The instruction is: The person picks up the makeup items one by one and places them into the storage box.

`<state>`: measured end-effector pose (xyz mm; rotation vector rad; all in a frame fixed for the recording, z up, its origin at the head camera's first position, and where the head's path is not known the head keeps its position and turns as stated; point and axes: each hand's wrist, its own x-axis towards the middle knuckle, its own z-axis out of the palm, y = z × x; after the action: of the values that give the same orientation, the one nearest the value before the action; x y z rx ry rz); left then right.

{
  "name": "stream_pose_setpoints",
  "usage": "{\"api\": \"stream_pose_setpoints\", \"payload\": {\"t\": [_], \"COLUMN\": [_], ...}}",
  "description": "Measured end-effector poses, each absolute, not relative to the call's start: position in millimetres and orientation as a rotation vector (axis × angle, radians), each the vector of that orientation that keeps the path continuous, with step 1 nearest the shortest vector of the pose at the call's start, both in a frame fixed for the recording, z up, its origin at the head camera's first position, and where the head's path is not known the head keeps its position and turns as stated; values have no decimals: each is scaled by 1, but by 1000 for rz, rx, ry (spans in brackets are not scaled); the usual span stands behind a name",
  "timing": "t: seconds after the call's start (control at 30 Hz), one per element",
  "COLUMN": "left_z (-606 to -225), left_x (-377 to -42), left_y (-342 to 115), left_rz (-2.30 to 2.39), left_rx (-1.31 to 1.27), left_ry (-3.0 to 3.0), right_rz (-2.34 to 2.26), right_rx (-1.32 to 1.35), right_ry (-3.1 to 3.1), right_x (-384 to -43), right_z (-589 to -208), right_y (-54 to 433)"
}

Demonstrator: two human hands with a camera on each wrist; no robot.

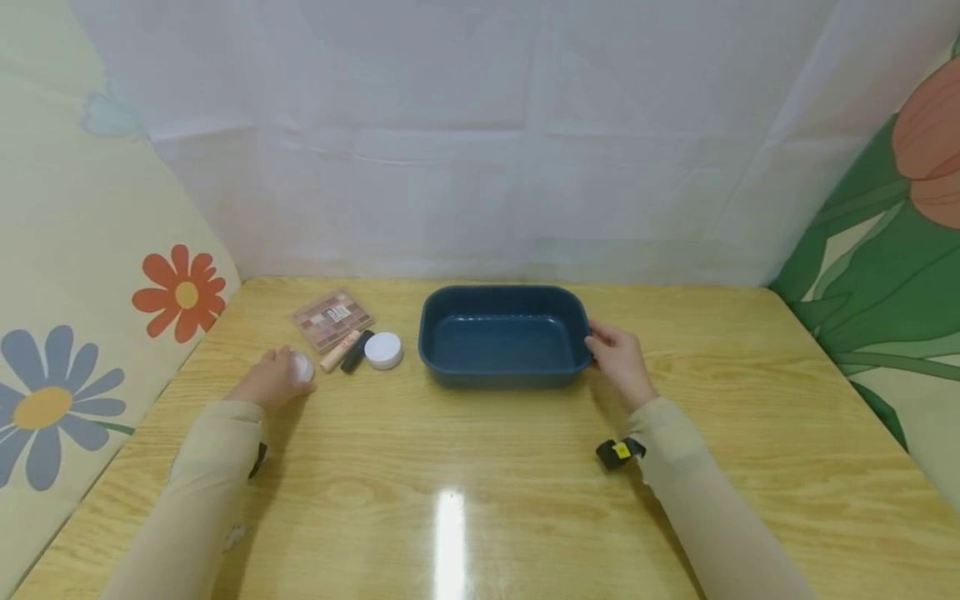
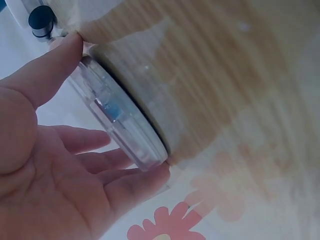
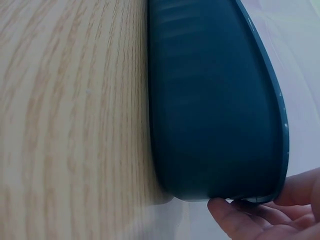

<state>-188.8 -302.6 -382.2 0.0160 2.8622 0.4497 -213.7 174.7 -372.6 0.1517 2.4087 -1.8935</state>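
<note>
At the left, my left hand [image 1: 273, 379] grips a round, flat compact [image 1: 302, 367] by its edge. In the left wrist view the compact [image 2: 120, 112] is clear and whitish and stands tilted, its lower side close to the wooden table, with the thumb on one end and the fingers round the other. My right hand [image 1: 621, 362] holds the right end of a dark blue rectangular basin [image 1: 502, 379]. In the right wrist view the thumb and fingers [image 3: 297, 190] pinch the basin's rim from outside. The basin stands upright and has nothing in it.
Beside the left hand lie a brown eyeshadow palette [image 1: 333, 321], a beige tube [image 1: 340, 351], a black tube [image 1: 357, 352] and a round white jar [image 1: 383, 351]. A white cloth [image 1: 480, 167] hangs behind the table [image 1: 375, 467], with flower-printed cloths at both sides.
</note>
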Motion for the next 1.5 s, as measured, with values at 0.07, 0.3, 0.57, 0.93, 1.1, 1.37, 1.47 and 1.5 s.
{"api": "stream_pose_setpoints", "payload": {"t": [0.07,0.3,0.57,0.93,1.1,1.37,1.47,1.5], "left_z": [-381,-379,-381,-370,-365,-360,-359,-359], "left_x": [-189,-188,-184,-176,-171,-165,-163,-163], "left_y": [-302,-304,-306,-294,-286,-278,-276,-275], "left_rz": [414,372,399,475,447,440,423,422], "left_rx": [29,69,117,123,107,135,158,161], "left_ry": [2879,2908,2975,3009,3039,3074,3089,3092], "right_rz": [-1903,-1925,-1898,-1895,-1877,-1865,-1863,-1862], "right_rx": [157,159,156,147,152,138,141,141], "right_ry": [2402,2384,2404,2401,2396,2402,2411,2416], "right_x": [-213,-213,-213,-213,-213,-213,-213,-213], "right_z": [-372,-371,-371,-371,-371,-372,-372,-372], "right_y": [174,173,173,174,174,176,175,175]}}
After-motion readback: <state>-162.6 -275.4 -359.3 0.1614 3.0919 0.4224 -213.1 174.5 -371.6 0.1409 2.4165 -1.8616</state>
